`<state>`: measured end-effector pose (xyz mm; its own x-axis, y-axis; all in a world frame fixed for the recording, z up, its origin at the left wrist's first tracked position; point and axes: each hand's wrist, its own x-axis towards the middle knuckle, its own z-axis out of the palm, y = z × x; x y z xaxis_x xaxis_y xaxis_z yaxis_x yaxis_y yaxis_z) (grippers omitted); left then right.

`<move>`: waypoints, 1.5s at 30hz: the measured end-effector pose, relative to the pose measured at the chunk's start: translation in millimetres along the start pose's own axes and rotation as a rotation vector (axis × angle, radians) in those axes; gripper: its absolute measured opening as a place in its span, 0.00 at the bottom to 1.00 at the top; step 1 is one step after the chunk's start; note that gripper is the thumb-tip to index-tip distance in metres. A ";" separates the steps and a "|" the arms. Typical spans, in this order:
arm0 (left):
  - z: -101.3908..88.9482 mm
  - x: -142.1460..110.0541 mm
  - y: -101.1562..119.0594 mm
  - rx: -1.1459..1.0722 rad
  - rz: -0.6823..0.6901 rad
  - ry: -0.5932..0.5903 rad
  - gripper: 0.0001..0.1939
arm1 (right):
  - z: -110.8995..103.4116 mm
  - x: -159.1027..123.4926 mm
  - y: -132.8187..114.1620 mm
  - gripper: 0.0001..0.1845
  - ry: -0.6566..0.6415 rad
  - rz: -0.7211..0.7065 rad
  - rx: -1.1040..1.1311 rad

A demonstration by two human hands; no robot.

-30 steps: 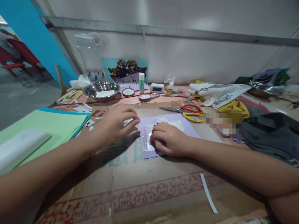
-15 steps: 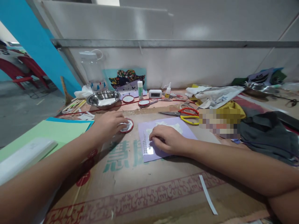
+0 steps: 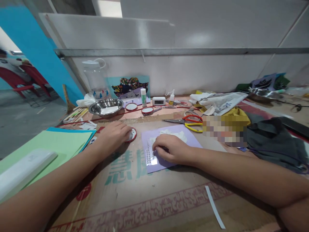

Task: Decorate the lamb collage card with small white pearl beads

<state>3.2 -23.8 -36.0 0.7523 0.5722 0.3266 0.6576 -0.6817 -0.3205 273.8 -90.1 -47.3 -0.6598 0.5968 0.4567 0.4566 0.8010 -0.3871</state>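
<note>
My left hand (image 3: 113, 135) lies curled over a small round red-rimmed lid (image 3: 132, 134) on the cardboard-covered table, fingers closed on its edge. My right hand (image 3: 169, 148) rests with bent fingers on a lilac sheet of paper (image 3: 193, 138), pressing beside a strip of small silver beads (image 3: 148, 153). A white torn paper piece (image 3: 177, 133) is stuck on the lilac sheet just beyond my right hand. What the right fingertips pinch, if anything, is hidden.
Red and yellow scissors (image 3: 190, 121) lie behind the lilac sheet. A steel bowl (image 3: 106, 106), glue stick (image 3: 143, 97), small clock (image 3: 158, 101), glue bottle (image 3: 172, 97) and more red lids stand at the back. Green and blue paper sheets (image 3: 55, 141) lie left, dark cloth (image 3: 272, 141) right.
My left hand moved left off the lilac sheet and settled on the round red-rimmed lid. The right hand stayed on the sheet. The camera tilted up a little.
</note>
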 end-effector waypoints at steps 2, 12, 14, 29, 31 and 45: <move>1.9 -0.8 -0.5 0.039 -0.014 0.022 0.10 | 0.0 -0.1 0.1 0.11 -0.003 -0.003 0.007; 7.6 -4.3 -8.2 0.014 -0.043 0.041 0.11 | 0.7 -0.9 0.4 0.11 -0.015 0.018 0.018; 9.8 -5.7 -9.0 -0.034 -0.055 0.037 0.11 | 0.7 -0.7 0.3 0.10 -0.010 0.011 0.017; -8.8 -2.0 -13.0 -0.338 -0.459 -0.082 0.18 | -0.8 -1.1 -0.1 0.11 0.011 0.001 0.034; -12.8 -1.4 -15.0 -0.374 -0.496 -0.105 0.18 | -0.9 -1.4 -0.5 0.10 0.022 -0.007 0.041; -12.6 0.0 -20.8 -0.242 -0.279 -0.134 0.18 | -0.8 -2.5 0.1 0.10 0.025 -0.014 0.058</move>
<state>-10.9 -15.4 -18.1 0.5549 0.7942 0.2478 0.8214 -0.5702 -0.0120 276.0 -91.4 -47.8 -0.6501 0.5874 0.4821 0.4116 0.8055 -0.4264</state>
